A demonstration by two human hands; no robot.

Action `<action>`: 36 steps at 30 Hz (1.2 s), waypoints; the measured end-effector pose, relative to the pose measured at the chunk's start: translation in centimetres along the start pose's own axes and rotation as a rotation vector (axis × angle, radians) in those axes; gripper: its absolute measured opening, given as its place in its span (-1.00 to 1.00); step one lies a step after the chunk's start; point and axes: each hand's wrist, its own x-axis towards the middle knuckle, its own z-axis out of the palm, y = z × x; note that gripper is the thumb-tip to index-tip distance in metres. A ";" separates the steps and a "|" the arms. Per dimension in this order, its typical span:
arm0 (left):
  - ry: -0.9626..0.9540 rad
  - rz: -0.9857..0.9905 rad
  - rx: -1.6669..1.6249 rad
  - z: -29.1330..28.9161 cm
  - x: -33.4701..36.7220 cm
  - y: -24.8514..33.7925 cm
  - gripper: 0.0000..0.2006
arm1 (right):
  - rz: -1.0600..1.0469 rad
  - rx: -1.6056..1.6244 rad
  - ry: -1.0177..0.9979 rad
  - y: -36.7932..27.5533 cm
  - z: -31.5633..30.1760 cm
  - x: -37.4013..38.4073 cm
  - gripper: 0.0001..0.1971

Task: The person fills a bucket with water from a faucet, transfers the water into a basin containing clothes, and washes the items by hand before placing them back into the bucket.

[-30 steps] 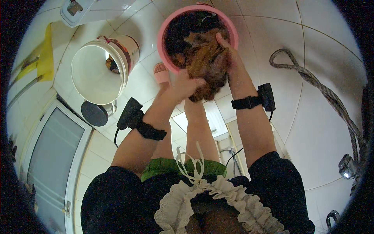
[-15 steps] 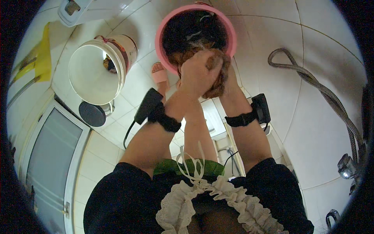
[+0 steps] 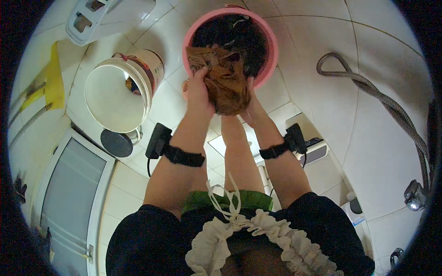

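Note:
A crumpled brown wet-looking cloth hangs between my hands at the near side of a pink basin. My left hand grips its left edge, thumb on top. Along the lower right edge, my right hand holds the cloth from the side, and most of its fingers are hidden behind it. Dark contents fill the basin, with a few pale streaks on top; I cannot tell cloth from water there. The cloth covers part of the basin's near rim.
To the left, a white bucket lies tilted with something dark and patterned inside. Beside it is a round black-topped object. A frosted door stands at lower left, a yellow sheet above. A shower hose hangs on the right wall.
The cloth was bunched and twisted between my close-set hands; now it is spread wider. My hands have moved apart, the left one shifting left.

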 end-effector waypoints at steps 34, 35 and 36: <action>0.063 0.974 2.346 -12.6 20.4 -11.1 -0.54 | -0.160 -2.418 0.406 2.3 -17.0 15.4 -0.61; 0.050 0.940 2.357 -12.5 20.3 -10.8 -0.53 | -0.106 -2.427 0.427 1.9 -15.3 15.6 -0.62; 0.053 0.912 2.369 -12.6 20.0 -10.0 -0.52 | -0.063 -2.431 0.438 1.6 -13.1 15.8 -0.62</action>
